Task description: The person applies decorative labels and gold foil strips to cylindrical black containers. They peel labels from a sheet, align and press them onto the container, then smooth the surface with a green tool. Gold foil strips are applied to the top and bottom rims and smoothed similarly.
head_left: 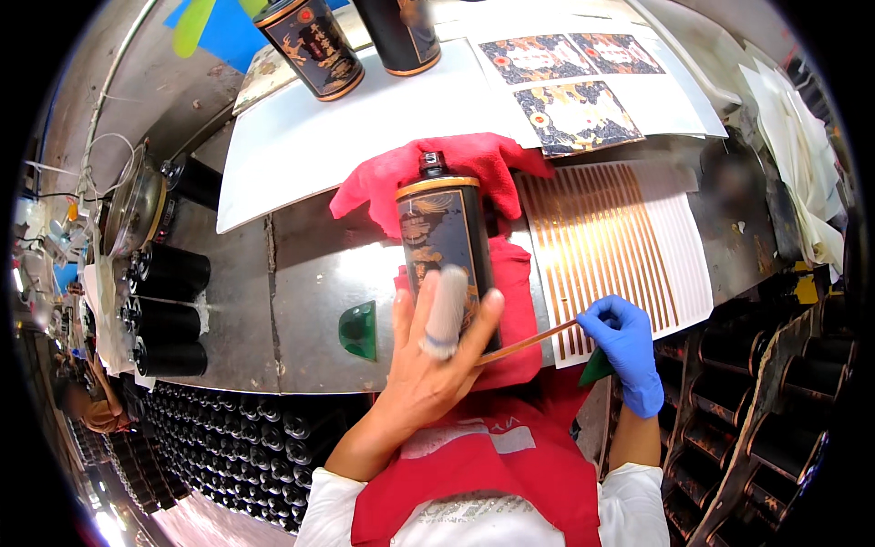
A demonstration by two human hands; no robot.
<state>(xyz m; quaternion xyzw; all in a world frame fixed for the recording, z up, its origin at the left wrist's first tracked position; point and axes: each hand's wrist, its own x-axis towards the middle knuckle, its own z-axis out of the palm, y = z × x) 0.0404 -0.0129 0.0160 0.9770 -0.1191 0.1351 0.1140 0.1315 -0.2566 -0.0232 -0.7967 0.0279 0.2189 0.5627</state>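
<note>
A black flat-sided bottle point(445, 219) with gold decoration and a gold-edged shoulder lies on a red cloth point(518, 292), neck pointing away from me. My bare left hand point(427, 360) rests over its lower part, fingers spread, a white wrap around one finger. In a blue glove, my right hand point(627, 357) pinches one end of a thin gold strip point(533, 343). The strip stretches left to the bottle's base, where its other end is partly hidden by my left hand. A green scraper point(597, 366) shows beneath the glove, apparently held against the palm.
Right of the bottle lies a sheet of gold strips point(597, 246). A green curved piece point(357, 330) sits on the metal table point(301, 310). Decorated labels point(579, 114) and two upright bottles point(314, 50) stand farther back. Black bottles point(169, 319) line the left edge; racked bottles point(729, 383) fill the right.
</note>
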